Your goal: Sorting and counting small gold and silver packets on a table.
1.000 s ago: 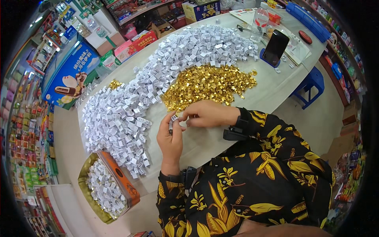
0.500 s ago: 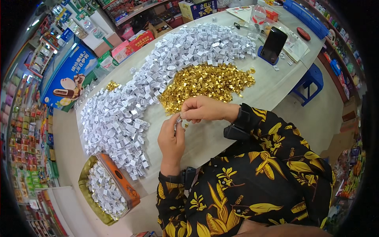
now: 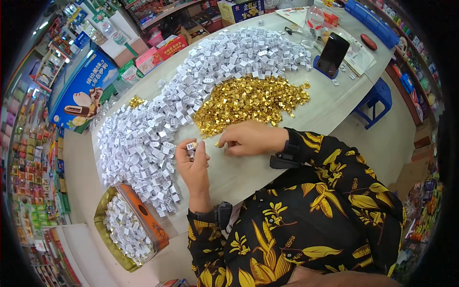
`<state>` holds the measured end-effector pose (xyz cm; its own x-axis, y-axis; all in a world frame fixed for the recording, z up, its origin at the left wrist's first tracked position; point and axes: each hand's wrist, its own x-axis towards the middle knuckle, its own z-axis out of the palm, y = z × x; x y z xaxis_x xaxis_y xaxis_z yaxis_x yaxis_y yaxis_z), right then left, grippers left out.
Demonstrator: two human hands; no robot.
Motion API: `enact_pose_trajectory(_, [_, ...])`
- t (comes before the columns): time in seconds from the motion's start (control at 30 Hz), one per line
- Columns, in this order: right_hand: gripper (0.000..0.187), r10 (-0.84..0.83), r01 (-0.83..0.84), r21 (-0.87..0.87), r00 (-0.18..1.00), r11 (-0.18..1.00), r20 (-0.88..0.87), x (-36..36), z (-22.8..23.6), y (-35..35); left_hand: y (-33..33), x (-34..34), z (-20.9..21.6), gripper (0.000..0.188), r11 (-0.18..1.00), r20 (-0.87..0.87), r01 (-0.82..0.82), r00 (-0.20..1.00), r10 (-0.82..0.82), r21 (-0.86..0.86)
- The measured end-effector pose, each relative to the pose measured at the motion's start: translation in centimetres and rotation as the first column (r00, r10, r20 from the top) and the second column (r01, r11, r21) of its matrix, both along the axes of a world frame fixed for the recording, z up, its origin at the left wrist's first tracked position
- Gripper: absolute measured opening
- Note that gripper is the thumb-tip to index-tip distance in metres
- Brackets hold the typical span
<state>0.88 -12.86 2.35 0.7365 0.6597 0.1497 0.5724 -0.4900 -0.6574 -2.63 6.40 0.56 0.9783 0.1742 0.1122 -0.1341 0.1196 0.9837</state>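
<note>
Between the thumb and fingers of my left hand [image 3: 192,171] is a small white block [image 3: 191,145] with dark marks, raised over the table beside the white pile. My right hand [image 3: 252,137] is low at the near edge of the gold heap, its fingers curled downward. A tiny gold piece [image 3: 217,144] shows at the right fingertips; whether it is gripped or lies on the table I cannot tell. Beyond that hand spreads the heap of shiny gold pieces [image 3: 253,103]. A long pile of white blocks [image 3: 138,143] curves along the left and far side.
An open container [image 3: 162,234] full of white blocks stands at the table's left near corner. At the far right are a phone [image 3: 331,53] on a blue stand, a clear bottle [image 3: 313,21] and papers [image 3: 358,55]. A blue stool [image 3: 375,103] stands beside the table.
My hands have come apart. The left hand has moved left with the white block, which now shows more plainly. My right hand has dropped slightly and moved a little right.
</note>
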Motion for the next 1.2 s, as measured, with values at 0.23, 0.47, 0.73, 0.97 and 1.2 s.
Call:
enact_pose_trajectory(0.23, [0.011, 0.037, -0.038, 0.115, 0.999, 0.993, 0.010, 0.5, -0.5, 0.1, -1.3, -0.5, 0.7, 0.014, 0.981, 0.036, -0.038, 0.999, 0.032, 0.193])
enact_pose_trajectory(0.47, [0.017, 0.073, 0.134, 0.428, 0.898, 0.894, -0.434, 0.6, 1.4, -0.6, -1.2, -0.5, -1.4, 0.023, 0.953, 0.129, 0.011, 0.990, -0.053, 0.304])
enact_pose_trajectory(0.73, [0.017, 0.139, 0.133, 0.534, 0.888, 0.835, -0.439, 0.6, 0.3, -0.3, -1.5, -0.6, -1.2, 0.025, 0.855, 0.137, 0.066, 0.978, -0.158, 0.514])
enact_pose_trajectory(0.97, [0.016, 0.054, 0.208, 0.498, 0.886, 0.842, -0.461, 0.6, 0.3, -0.2, -1.3, -0.7, -1.2, 0.026, 0.847, 0.157, 0.068, 0.972, -0.175, 0.527])
enact_pose_trajectory(1.2, [0.023, 0.104, 0.201, 0.365, 0.740, 0.909, -0.665, 1.0, 0.2, -0.5, -1.4, -1.0, -0.8, 0.028, 0.832, 0.101, 0.119, 0.974, -0.204, 0.541])
